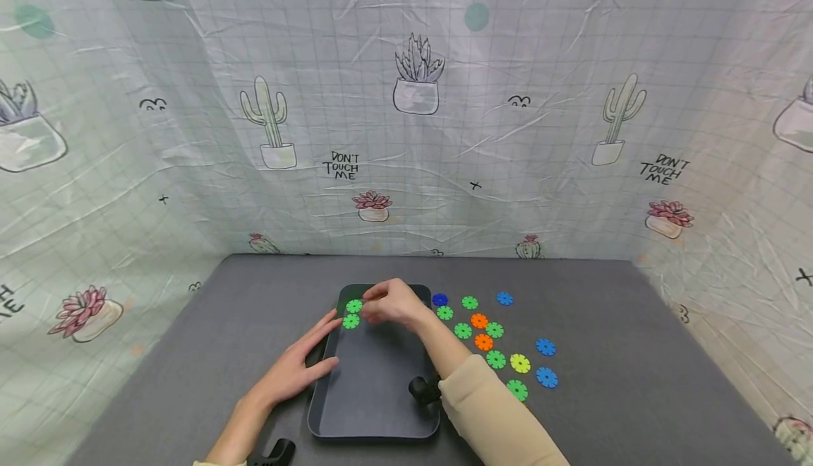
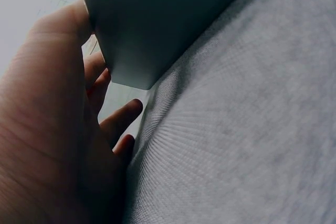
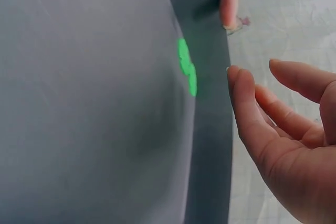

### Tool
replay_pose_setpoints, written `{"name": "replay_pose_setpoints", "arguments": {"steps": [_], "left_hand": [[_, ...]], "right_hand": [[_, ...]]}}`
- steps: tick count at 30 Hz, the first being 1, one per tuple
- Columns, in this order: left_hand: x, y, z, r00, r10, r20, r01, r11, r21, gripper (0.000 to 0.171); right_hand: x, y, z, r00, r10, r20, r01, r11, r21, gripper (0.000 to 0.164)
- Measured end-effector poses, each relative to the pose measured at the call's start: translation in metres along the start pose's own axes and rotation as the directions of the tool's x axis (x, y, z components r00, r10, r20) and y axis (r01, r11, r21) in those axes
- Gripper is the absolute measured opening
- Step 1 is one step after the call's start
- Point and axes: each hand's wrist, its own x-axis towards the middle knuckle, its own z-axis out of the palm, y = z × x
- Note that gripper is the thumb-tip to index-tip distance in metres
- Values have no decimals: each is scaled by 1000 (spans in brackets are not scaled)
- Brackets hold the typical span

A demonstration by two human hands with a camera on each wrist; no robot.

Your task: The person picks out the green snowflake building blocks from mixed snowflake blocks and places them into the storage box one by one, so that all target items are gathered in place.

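Note:
A dark grey rectangular tray (image 1: 381, 388) lies on the table, with two green notched discs (image 1: 352, 313) side by side in its far left corner. My left hand (image 1: 292, 373) rests along the tray's left side, fingers extended; the left wrist view shows the thumb side touching the tray's outer wall (image 2: 157, 30). Over the tray's far end, my right hand (image 1: 396, 303) is bent at the wrist close to the green discs. In the right wrist view its thumb and fingers (image 3: 244, 103) are apart with nothing between them, beside the discs (image 3: 187, 66).
Right of the tray, several loose notched discs lie scattered: green (image 1: 463, 330), orange (image 1: 484, 342), blue (image 1: 546, 377), dark blue (image 1: 440, 299) and yellow (image 1: 520, 363). My right forearm partly covers that side. A patterned curtain (image 1: 476, 134) hangs behind the grey table (image 1: 635, 395).

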Motion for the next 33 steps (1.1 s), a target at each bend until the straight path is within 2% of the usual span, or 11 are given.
{"name": "replay_pose_setpoints", "arguments": {"steps": [11, 15, 26, 33], "left_hand": [[0, 3, 1, 1000, -1, -17, 1, 1000, 12, 65], [0, 4, 1, 1000, 2, -22, -2, 1000, 19, 65], [-2, 2, 1, 1000, 11, -20, -11, 1000, 8, 65], [-1, 2, 1, 1000, 10, -13, -10, 1000, 3, 65]], "right_hand": [[-20, -13, -22, 998, -63, 25, 63, 998, 18, 36], [-28, -16, -29, 998, -60, 18, 60, 998, 13, 36], [-53, -15, -51, 995, -93, 27, 93, 996, -3, 40], [-69, -11, -66, 996, -84, 14, 85, 995, -47, 40]]}}
